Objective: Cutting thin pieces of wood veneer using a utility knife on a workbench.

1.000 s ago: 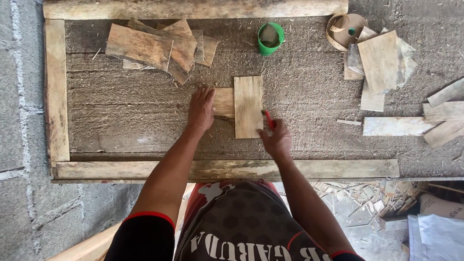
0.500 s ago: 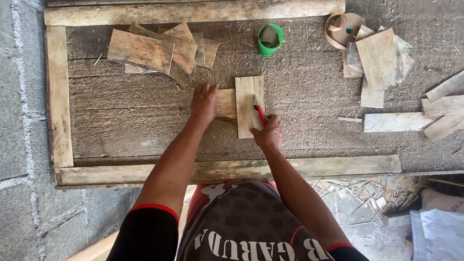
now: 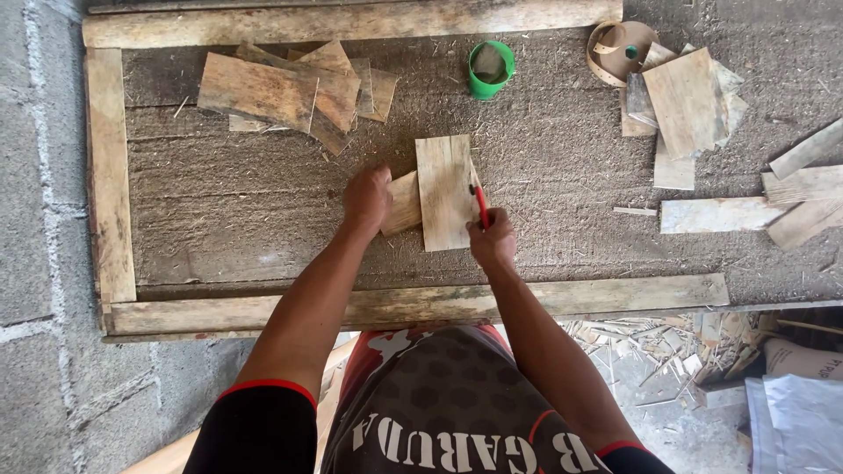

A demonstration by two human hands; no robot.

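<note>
Left hand (image 3: 367, 198) presses a small board (image 3: 404, 204) flat; right hand (image 3: 492, 239) pinches a red pencil (image 3: 480, 204) along the plank (image 3: 445, 191) edge, marking underway, pile (image 3: 290, 88) untouched.

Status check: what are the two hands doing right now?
Left hand presses small wood piece. Right hand holds red pencil at plank edge. Nothing in the way.
</note>
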